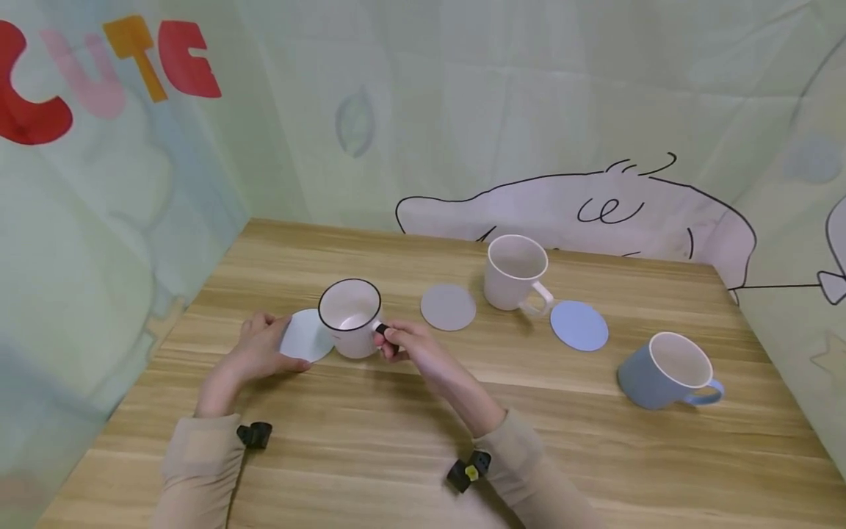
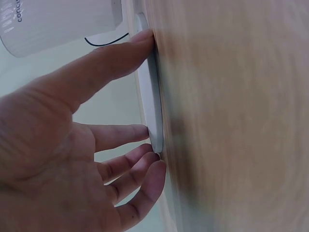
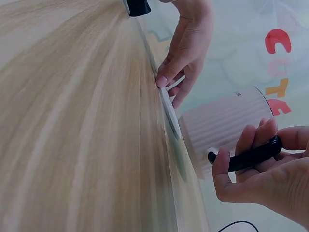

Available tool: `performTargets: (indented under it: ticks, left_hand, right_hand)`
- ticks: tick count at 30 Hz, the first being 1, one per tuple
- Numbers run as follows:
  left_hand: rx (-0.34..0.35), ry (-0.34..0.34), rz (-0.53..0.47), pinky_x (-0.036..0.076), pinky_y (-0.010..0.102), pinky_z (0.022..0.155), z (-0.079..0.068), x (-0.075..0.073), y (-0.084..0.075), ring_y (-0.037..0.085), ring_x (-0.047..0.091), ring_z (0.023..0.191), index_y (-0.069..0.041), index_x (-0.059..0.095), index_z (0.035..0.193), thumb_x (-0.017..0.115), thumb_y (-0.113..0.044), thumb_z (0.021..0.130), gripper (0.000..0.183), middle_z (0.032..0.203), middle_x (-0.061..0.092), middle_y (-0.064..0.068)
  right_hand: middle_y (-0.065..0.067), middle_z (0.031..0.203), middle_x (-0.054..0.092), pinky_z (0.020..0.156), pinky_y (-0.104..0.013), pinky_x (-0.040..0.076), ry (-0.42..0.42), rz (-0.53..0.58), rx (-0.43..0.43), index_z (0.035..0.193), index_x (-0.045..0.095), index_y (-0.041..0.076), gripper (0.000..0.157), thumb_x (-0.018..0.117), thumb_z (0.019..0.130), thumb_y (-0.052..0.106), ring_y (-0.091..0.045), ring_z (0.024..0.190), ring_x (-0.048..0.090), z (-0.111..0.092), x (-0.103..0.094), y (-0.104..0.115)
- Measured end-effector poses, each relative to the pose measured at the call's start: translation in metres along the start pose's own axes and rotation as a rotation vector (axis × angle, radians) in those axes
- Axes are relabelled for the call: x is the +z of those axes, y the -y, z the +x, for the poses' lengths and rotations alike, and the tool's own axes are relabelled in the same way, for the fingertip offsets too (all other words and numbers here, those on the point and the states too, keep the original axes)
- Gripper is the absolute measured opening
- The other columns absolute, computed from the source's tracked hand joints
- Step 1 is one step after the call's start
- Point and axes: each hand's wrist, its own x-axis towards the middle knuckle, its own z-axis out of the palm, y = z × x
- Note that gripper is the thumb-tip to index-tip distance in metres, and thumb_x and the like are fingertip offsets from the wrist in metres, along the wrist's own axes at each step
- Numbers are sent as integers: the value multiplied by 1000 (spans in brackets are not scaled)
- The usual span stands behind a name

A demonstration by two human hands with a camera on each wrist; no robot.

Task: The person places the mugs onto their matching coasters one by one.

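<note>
A pale, light-blue round coaster lies at the left of the table. My left hand grips it by the rim, thumb on the near edge and fingers on the far side; the left wrist view shows the coaster edge-on between them. Just right of it is a white mug with a dark rim, upright. The fingers of my right hand curl round its black handle. In the right wrist view the ribbed mug stands close beside the coaster.
A grey-pink coaster lies right of the held mug. Behind it stands a pale pink-white mug. Farther right are a blue coaster and a blue mug. A printed cloth backdrop rises along the table's back and left edges.
</note>
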Motion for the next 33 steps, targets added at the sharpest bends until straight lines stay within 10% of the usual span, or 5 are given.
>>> performTargets:
  ticks: [33]
  left_hand:
    - [63, -52, 7, 34, 55, 86, 0, -2, 2, 45, 35, 107, 5, 50, 130, 84, -31, 67, 81, 118, 48, 34]
  right_hand:
    - [4, 69, 50, 83, -35, 46, 42, 35, 21, 93, 57, -5, 22, 41, 97, 10, -13, 74, 51, 22, 27, 4]
